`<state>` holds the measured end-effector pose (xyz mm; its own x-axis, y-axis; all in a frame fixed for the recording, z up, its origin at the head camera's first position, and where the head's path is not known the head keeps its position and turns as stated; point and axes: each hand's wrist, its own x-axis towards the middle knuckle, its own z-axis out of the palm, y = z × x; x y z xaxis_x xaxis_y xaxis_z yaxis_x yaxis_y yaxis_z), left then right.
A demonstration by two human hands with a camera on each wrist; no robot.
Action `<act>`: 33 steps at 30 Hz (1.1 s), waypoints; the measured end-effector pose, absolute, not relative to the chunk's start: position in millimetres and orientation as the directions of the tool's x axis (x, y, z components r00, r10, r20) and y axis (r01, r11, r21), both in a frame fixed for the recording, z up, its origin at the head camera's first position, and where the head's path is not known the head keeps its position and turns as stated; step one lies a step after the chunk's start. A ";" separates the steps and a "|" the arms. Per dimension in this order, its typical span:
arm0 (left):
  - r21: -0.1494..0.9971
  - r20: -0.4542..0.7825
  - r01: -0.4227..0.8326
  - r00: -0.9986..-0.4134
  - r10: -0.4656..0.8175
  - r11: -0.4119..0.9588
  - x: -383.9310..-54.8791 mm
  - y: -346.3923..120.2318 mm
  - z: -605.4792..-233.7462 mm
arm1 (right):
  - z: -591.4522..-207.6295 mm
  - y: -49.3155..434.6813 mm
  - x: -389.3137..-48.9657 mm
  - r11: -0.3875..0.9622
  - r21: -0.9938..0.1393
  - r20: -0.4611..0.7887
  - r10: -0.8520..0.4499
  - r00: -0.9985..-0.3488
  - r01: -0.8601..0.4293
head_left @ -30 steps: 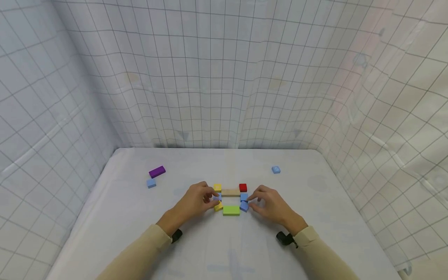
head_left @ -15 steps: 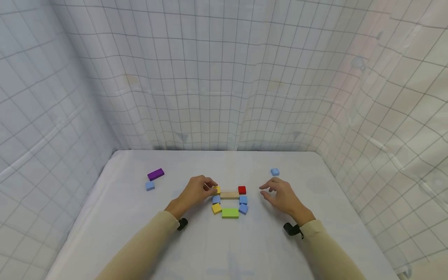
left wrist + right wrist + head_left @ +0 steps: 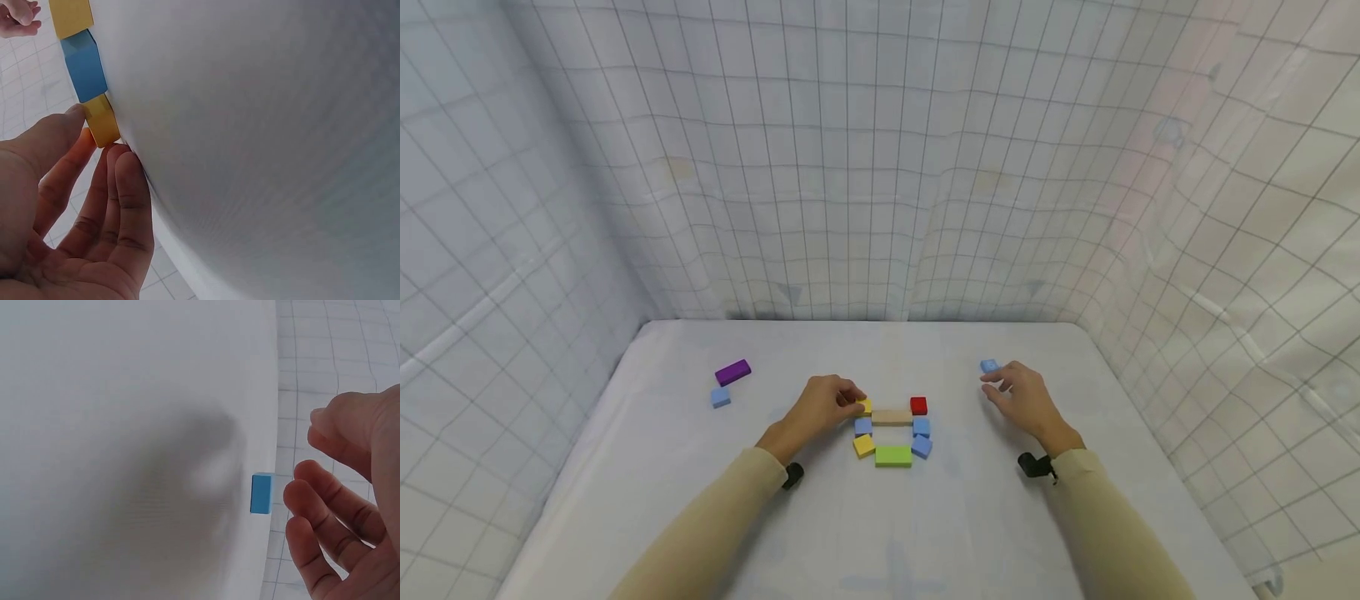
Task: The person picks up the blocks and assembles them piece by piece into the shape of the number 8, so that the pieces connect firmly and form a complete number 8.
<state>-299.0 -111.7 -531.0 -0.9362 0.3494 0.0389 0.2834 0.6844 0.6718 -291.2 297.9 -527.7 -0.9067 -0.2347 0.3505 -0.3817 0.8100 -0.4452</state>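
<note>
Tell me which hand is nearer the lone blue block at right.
Right. The right hand is just in front of the lone blue block and slightly to its right; the left hand is well to its left, pinching a yellow block.

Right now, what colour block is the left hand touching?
A yellow block, clearest in the left wrist view.

blocks (image 3: 893, 457) 11, apparently | hands (image 3: 820, 408) 2 | sleeves (image 3: 707, 525) 2 | table (image 3: 955, 533) 1
</note>
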 end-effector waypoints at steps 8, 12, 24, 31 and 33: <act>0.664 0.025 0.268 -0.941 0.338 0.698 -300.7 -111.2 -533.9 | -540.2 316.6 -327.9 0.788 -0.536 0.322 -0.143 -0.936 -0.305; 0.668 0.035 0.282 -0.936 0.350 0.688 -302.0 -111.9 -533.7 | -565.8 333.7 -357.3 0.787 -0.557 0.290 -0.116 -0.950 -0.266; 0.683 0.081 0.357 -0.904 0.419 0.637 -312.5 -117.7 -539.4 | -545.0 309.9 -344.2 0.798 -0.579 0.219 -0.043 -0.975 -0.166; 0.670 0.047 0.309 -0.925 0.376 0.675 -307.1 -114.0 -536.1 | -534.8 294.7 -339.8 0.800 -0.592 0.162 -0.003 -0.987 -0.100; 0.668 0.022 0.278 -0.934 0.356 0.690 -304.1 -112.1 -530.3 | -533.7 291.2 -340.7 0.803 -0.589 0.146 -0.004 -0.989 -0.090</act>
<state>-304.1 -112.1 -530.3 -0.9344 0.3557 0.0217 0.2782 0.6901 0.6681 -340.7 291.2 -533.7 -0.9893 -0.0043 0.1456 -0.0901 0.8033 -0.5887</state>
